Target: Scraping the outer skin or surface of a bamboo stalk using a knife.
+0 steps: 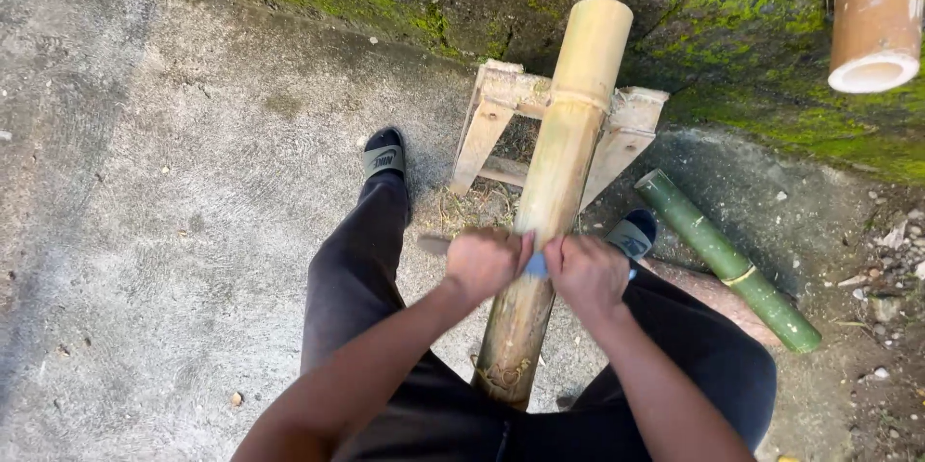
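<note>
A long yellow bamboo pole [568, 134] leans on a small wooden stand [493, 107] and slopes down between my legs. Both my hands are closed on a tool laid across the pole at mid-length. My left hand [482, 264] grips it on the pole's left side, where a grey blade tip [432, 243] sticks out past my fist. Gripping the tool on the pole's right is my right hand [586, 274]. A blue part of the tool [536, 265] shows between the two fists.
A green bamboo piece [725, 258] lies on the ground to the right. Another tan bamboo end [875, 38] hangs in at the top right. A mossy wall [752, 28] runs behind the stand. My feet in black slides [383, 156] stand on grey concrete.
</note>
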